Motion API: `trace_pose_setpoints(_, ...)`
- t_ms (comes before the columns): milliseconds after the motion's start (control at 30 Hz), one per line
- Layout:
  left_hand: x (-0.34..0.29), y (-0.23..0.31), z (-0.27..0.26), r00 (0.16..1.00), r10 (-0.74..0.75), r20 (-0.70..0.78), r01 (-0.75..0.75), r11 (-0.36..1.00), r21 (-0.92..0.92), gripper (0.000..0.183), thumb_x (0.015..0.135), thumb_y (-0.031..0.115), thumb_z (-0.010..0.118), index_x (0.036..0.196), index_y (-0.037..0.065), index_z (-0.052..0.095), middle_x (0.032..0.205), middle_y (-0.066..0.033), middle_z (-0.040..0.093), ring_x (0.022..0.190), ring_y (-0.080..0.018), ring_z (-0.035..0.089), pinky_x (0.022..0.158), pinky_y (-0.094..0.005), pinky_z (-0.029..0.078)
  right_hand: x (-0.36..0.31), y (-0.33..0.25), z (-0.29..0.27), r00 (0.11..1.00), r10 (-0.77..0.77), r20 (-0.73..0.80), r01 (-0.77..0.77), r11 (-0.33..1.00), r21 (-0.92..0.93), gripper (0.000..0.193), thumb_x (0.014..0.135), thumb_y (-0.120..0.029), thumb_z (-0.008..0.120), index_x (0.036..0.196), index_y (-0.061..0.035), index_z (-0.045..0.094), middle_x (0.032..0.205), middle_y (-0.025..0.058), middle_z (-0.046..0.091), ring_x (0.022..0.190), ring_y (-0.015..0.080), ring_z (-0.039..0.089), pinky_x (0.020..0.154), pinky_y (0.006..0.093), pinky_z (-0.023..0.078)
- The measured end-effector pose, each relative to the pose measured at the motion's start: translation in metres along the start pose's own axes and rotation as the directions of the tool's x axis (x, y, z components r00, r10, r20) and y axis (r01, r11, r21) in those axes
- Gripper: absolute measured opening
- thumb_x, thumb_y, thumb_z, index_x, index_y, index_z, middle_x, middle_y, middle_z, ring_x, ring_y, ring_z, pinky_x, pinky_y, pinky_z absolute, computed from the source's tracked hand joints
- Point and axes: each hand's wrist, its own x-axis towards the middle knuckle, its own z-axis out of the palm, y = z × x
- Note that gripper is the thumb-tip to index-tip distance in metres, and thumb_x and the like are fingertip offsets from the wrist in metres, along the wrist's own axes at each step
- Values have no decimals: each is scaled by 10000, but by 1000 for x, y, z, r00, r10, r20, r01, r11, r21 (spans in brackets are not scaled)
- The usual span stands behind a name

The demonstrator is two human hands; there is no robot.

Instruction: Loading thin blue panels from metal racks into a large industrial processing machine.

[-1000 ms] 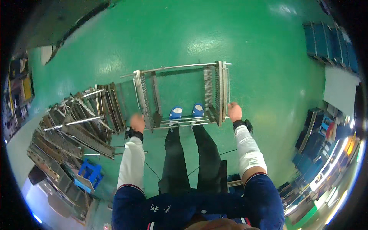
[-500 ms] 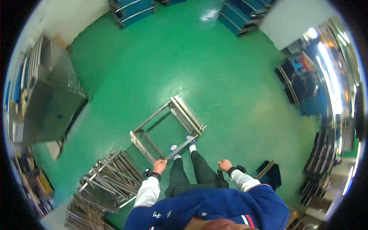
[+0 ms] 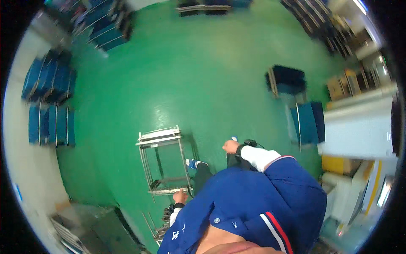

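A silvery metal rack (image 3: 160,139), an open frame with slotted end bars, stands on the green floor ahead and to my left. My left hand (image 3: 180,196) is closed on its near right corner; the fingertips are partly hidden. Nothing shows in my right hand (image 3: 231,146), which is held out in front of my body with its fingers curled in. Dark bands sit around both wrists. Below my hands are my feet in blue-and-white footwear, one beside the rack and the other mostly hidden by my right hand.
More metal frames (image 3: 163,228) lie close by my left arm. Blue crates (image 3: 50,125) line the left wall, with a dark grey cabinet (image 3: 99,226) at the lower left. To the right are a dark blue crate (image 3: 287,79), another blue crate (image 3: 308,122) and a white-topped table (image 3: 359,129).
My view and body have turned to the right. The rack now stands further left of my feet, with my left hand still at its corner. My right hand has come up and forward.
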Motion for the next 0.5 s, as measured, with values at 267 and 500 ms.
trace_pose_setpoints(267, 52, 146, 107, 915, 287, 285, -376, 861, 341, 213, 932, 215, 528, 842, 22, 543, 667, -98, 570, 476, -195, 531, 376, -293, 353, -81, 171, -31, 922, 285, -262, -215, 939, 268, 329, 820, -312, 541, 730, -30, 684, 677, 179, 653, 703, 366, 647, 693, 478, 508)
trace_pose_setpoints(500, 69, 341, 281, 927, 94, 363, -162, 974, 160, 240, 892, 247, 610, 932, 11, 585, 748, -98, 627, 544, -184, 591, 435, -276, 429, -182, 335, -18, 601, 771, -209, -487, 561, 669, 298, 799, -278, 556, 768, -7, 676, 832, 214, 672, 801, 382, 643, 741, 487, 506)
